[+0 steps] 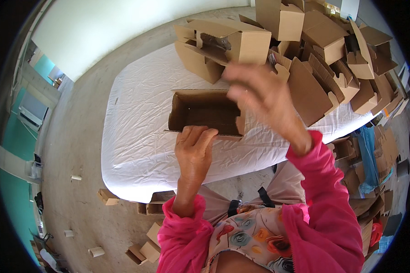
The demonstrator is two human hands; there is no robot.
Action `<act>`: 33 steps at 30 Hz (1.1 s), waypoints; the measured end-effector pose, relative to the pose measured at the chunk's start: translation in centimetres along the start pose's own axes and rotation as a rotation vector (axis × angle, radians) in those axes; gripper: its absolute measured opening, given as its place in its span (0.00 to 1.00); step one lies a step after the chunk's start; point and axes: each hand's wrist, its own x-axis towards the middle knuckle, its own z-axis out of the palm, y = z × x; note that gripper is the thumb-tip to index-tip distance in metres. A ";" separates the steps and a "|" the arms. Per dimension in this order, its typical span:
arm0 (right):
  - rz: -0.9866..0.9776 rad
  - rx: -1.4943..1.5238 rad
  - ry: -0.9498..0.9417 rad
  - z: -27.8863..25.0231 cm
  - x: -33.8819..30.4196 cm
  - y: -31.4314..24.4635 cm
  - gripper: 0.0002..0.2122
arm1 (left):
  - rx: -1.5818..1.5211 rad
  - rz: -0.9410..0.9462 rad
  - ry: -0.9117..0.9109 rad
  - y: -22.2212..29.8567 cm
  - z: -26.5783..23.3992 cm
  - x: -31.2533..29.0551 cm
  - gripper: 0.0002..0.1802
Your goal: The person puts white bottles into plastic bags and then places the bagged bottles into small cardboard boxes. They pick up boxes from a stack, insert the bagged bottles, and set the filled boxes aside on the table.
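Observation:
An open-topped brown cardboard box lies on the white cloth of the table in front of me. My left hand grips its near wall, the fingertips hooked over the upper edge. Above the box's right end, my right hand is raised and blurred by motion. Its fingers stretch toward the left with the thumb apart, and nothing shows between them. A larger box with raised flaps stands just beyond, partly behind the right hand's fingertips.
Many cardboard boxes are heaped on the table's right side. Below that side sit more cardboard and a blue plastic sheet. Small boxes and white tubes lie on the concrete floor to the left. The white-covered table has a rounded left end.

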 end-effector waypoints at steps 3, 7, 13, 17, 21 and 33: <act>-0.099 -0.252 -0.125 1.1 -2.8 -1.1 0.11 | 0.040 -0.044 0.022 1.5 0.7 0.6 0.10; 0.115 -0.235 -0.093 0.8 -5.7 1.2 0.07 | 0.015 -0.083 0.088 2.1 0.8 0.7 0.06; 0.305 -0.146 -0.125 -1.0 -8.0 2.5 0.08 | 0.352 -0.237 -0.022 -0.3 -2.5 1.4 0.08; 0.240 -0.129 0.036 -3.4 -8.0 1.9 0.08 | 0.048 -0.402 -0.126 -2.4 -1.9 -0.6 0.13; 0.225 -0.374 0.374 -9.3 -7.5 3.4 0.08 | -0.016 -0.409 -0.109 -2.0 -2.6 -1.0 0.10; 1.043 0.401 -0.015 -16.7 -11.5 19.0 0.15 | -0.225 -0.453 -0.270 -1.9 -5.1 -1.3 0.13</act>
